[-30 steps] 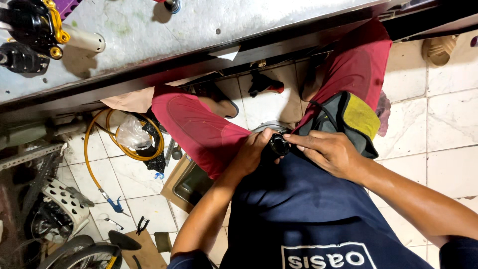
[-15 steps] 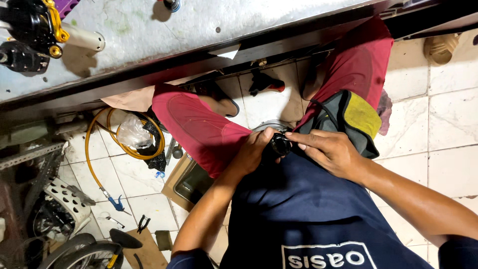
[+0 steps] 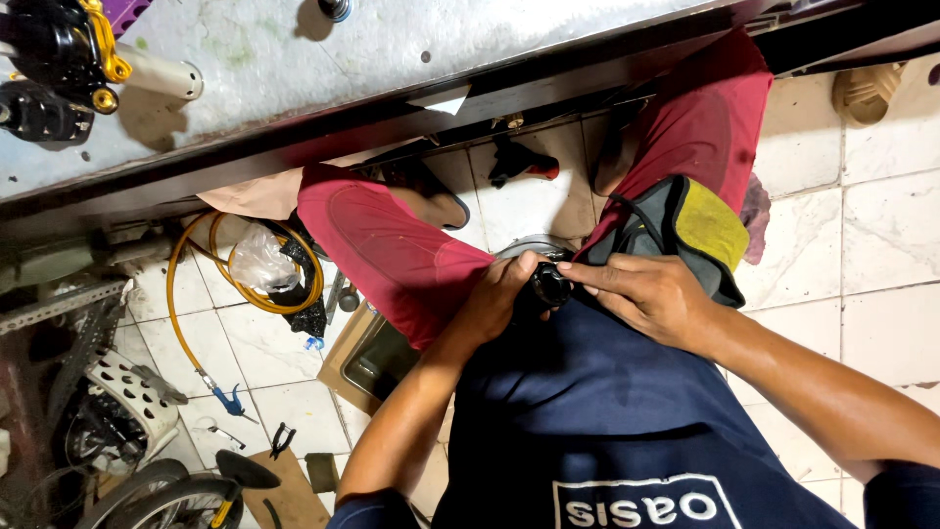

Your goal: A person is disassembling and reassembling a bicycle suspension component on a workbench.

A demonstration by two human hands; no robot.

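Gripping one small black, seemingly round part (image 3: 550, 286): two hands, left hand (image 3: 499, 294) and right hand (image 3: 651, 294).

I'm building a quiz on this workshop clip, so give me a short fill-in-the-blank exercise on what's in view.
1. Both hands, the left hand and the right hand, meet on a small round ____ part.
2. The shorts on the person's legs are ____.
3. The coiled hose on the tiled floor is ____.

Missing words: black; red; yellow
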